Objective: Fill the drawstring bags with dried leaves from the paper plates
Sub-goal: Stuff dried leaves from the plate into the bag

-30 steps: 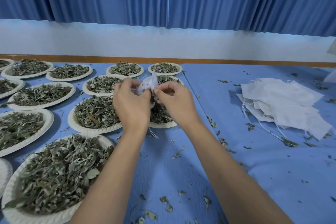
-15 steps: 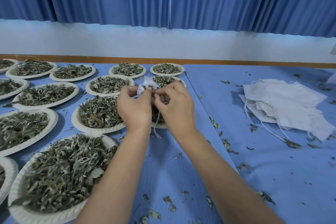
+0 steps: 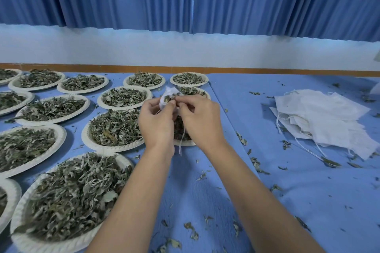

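Blue tablecloth (image 3: 287,201), left hand (image 3: 156,123) & right hand (image 3: 200,121) pinch drawstring bag (image 3: 165,98), mostly hidden, plate (image 3: 184,142) beneath part-covered.

white bag (image 3: 167,96) between left hand (image 3: 157,123), right hand (image 3: 201,121)

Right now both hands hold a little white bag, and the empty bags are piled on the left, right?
No. The head view shows the pile of empty bags on the right. The left hand and right hand do hold the little white bag.
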The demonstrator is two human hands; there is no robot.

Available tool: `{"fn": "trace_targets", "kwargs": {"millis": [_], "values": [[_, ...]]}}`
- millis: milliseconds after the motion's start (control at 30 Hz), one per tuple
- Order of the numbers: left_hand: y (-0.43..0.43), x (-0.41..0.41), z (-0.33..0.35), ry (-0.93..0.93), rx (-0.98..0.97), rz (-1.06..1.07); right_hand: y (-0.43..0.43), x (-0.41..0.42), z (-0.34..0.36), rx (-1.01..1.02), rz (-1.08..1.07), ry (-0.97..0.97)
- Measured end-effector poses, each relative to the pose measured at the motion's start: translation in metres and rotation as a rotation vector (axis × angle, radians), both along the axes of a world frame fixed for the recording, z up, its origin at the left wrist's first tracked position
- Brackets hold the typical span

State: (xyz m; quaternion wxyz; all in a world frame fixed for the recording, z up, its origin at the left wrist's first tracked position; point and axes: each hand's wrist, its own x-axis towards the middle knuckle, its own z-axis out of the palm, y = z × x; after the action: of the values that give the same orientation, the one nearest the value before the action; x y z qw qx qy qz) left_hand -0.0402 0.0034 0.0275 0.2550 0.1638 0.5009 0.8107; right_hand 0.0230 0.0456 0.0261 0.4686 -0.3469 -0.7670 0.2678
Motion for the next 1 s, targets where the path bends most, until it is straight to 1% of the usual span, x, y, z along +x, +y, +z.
{"fn": "trace_targets", "kwargs": {"millis": [133,233,333,400,467,533,633,700,833,900,1000], "values": [[-0.002,-0.008,0.001,-0.085,0.021,0.03,0.002,0.004,0.005,-0.253,0.15,0.093],[-0.003,-0.012,-0.001,-0.088,-0.008,0.036,0.004,0.006,0.006,-0.312,0.201,0.105],[-0.003,-0.015,-0.002,-0.069,-0.024,0.023,0.009,0.009,0.006,-0.296,0.107,0.186],[-0.003,-0.015,-0.001,-0.052,-0.029,0.001,0.014,0.012,0.004,-0.261,0.059,0.145],[-0.004,-0.015,-0.001,-0.031,-0.034,-0.033,0.016,0.012,0.001,-0.22,0.065,0.083],[-0.004,-0.015,-0.001,0.004,-0.062,-0.054,0.015,0.011,-0.001,-0.174,0.05,0.066],[0.0,-0.017,-0.004,0.081,-0.129,0.022,0.013,0.01,0.001,-0.147,0.055,0.08],[0.004,-0.019,-0.004,0.166,-0.176,0.098,0.011,0.008,0.003,-0.152,0.079,0.079],[0.009,-0.022,-0.003,0.286,-0.279,0.215,0.004,0.002,0.001,-0.156,0.128,-0.003],[0.01,-0.021,-0.003,0.308,-0.305,0.191,0.005,0.002,-0.002,-0.158,0.088,-0.003],[0.006,-0.019,-0.002,0.286,-0.282,0.048,0.011,0.005,-0.002,-0.136,-0.03,0.017]]}}
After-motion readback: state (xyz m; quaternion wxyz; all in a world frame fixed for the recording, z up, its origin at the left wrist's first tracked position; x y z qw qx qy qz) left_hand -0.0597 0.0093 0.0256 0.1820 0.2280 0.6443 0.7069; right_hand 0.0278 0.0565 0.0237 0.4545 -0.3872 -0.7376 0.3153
